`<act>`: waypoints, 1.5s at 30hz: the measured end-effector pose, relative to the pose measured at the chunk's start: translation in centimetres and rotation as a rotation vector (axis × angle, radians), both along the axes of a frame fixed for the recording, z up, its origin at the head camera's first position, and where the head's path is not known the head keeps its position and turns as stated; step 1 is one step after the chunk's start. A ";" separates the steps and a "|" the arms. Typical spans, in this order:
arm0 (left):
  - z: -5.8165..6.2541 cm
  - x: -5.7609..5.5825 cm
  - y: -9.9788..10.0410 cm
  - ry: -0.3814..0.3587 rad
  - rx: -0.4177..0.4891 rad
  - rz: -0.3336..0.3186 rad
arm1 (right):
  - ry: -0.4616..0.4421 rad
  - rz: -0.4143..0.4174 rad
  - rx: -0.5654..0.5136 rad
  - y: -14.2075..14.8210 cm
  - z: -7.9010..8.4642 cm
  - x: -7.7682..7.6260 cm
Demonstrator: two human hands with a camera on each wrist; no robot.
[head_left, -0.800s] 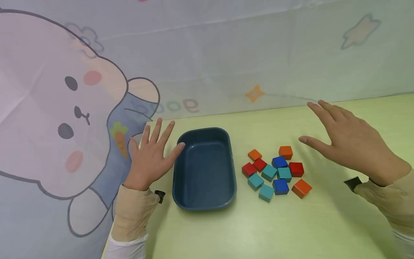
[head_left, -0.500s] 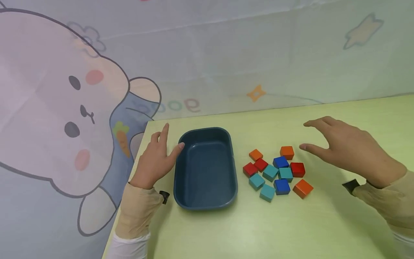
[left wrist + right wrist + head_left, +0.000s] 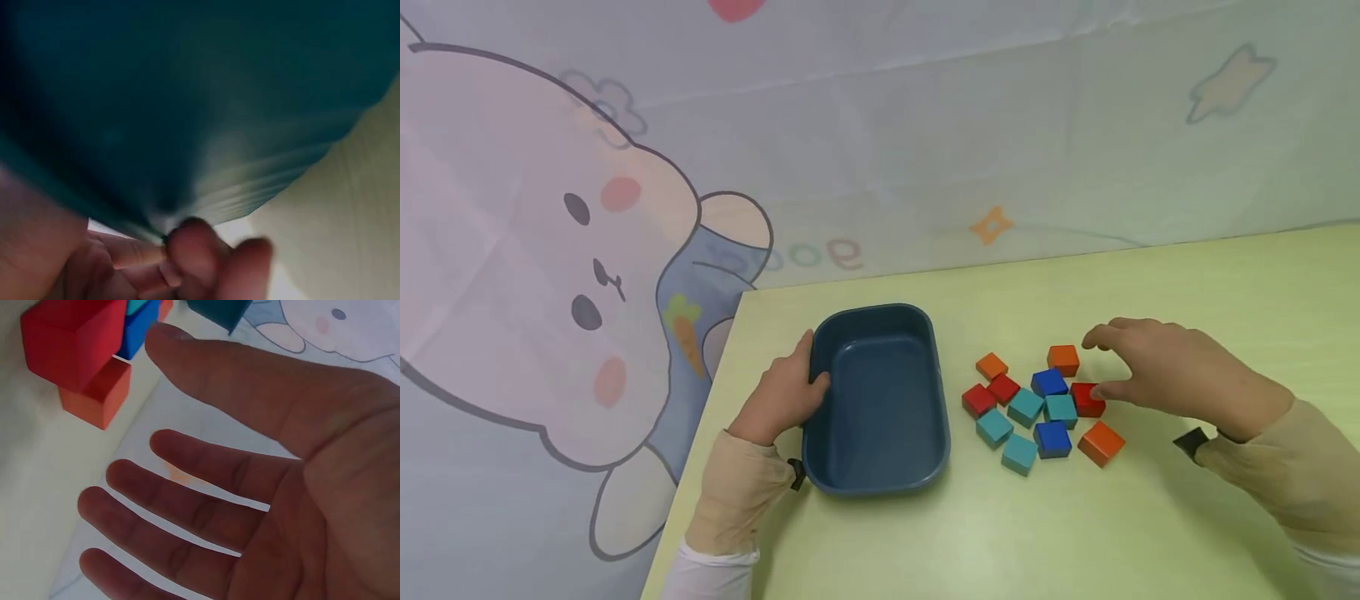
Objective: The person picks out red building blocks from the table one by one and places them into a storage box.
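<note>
A dark blue rectangular bin (image 3: 887, 417) stands on the table. My left hand (image 3: 782, 396) grips its left rim, thumb over the inside and fingers against the outer wall. In the left wrist view, the fingertips (image 3: 194, 247) press on the bin's side (image 3: 206, 94). To the right of the bin lies a loose group of blocks: teal (image 3: 1019, 454), blue (image 3: 1052, 439), red (image 3: 978, 401) and orange (image 3: 1101, 443). My right hand (image 3: 1183, 375) hovers at the group's right side, fingers spread and holding nothing. Its thumb overlaps a red block (image 3: 1084, 402) in the head view.
The pale yellow-green table (image 3: 970, 542) has its left edge just beyond my left forearm. A printed cloth (image 3: 910, 150) with a cartoon bear (image 3: 535, 250) hangs behind and to the left of the table.
My left hand has come down from open above the bin's left side and now grips the rim. The right hand has lowered toward the blocks, its fingers bending slightly.
</note>
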State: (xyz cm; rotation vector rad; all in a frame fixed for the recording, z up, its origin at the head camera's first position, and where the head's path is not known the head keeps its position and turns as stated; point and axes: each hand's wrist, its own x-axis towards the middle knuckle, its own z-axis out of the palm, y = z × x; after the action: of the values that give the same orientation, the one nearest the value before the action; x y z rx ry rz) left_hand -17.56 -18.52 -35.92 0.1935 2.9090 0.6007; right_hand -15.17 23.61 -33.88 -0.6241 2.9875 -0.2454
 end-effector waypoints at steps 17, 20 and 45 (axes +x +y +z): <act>-2.0 -0.3 1.7 0.105 0.104 0.009 | -0.077 0.114 0.026 -1.5 -1.8 -0.4; -2.4 -0.4 1.6 0.123 0.135 0.038 | -0.073 0.121 0.030 -1.9 -2.0 -0.5; -3.2 -0.7 2.2 0.064 0.202 0.070 | 0.130 0.147 -0.086 -1.8 1.1 0.2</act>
State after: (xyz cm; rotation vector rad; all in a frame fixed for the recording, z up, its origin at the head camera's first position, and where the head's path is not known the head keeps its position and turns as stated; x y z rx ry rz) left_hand -18.28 -16.28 -39.15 0.1384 2.9231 0.9175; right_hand -14.99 21.85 -32.76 -0.8976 3.0472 -0.3364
